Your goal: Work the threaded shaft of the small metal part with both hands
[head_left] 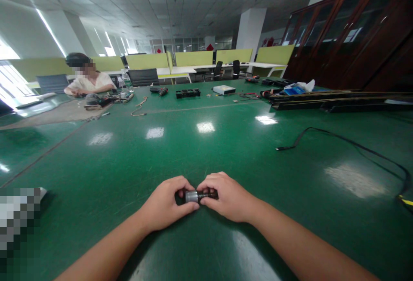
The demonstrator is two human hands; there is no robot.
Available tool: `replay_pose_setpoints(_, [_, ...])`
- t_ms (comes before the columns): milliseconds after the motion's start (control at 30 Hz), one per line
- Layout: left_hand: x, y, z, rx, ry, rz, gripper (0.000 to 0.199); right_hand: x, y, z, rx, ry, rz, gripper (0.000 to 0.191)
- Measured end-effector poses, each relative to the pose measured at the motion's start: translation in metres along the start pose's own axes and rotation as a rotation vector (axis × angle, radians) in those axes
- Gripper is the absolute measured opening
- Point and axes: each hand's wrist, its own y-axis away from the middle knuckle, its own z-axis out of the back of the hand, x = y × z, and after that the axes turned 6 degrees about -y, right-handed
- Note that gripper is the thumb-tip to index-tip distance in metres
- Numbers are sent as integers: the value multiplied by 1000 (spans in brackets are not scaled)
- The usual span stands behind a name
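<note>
Near the front of the green table, my left hand curls its fingers and thumb around a silver metal cylinder. A dark threaded rod extends from the cylinder's right side, lying level. My right hand grips this rod between thumb and fingers. The fingertips of both hands are close together over the part, and the far ends of it are partly hidden by the fingers.
A black cable lies at the right. Dark metal rails rest at the back right. Farther back are a white box, a black tray and a power drill. A person sits at the back left.
</note>
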Motion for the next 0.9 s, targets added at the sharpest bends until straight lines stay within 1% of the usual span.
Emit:
replay_pose_setpoints(233, [-2,0,2,0,7,-3,18,0,0,1,3,28,7,11])
replay_pose_setpoints(433, [-3,0,2,-7,-16,3,19,2,2,5,27,24,47,15])
replay_pose_setpoints(533, [-3,0,2,-7,-20,8,19,2,1,5,29,6,39,15])
replay_pose_setpoints(700, [-2,0,2,-9,-15,1,18,-3,-1,0,-24,-29,-18,18])
replay_pose_setpoints(767, [-2,0,1,-5,-18,1,17,-3,-2,-1,-29,-20,-39,16])
replay_pose_setpoints(900, [-3,0,1,-4,-20,-1,16,-1,0,0,-18,-10,-14,13])
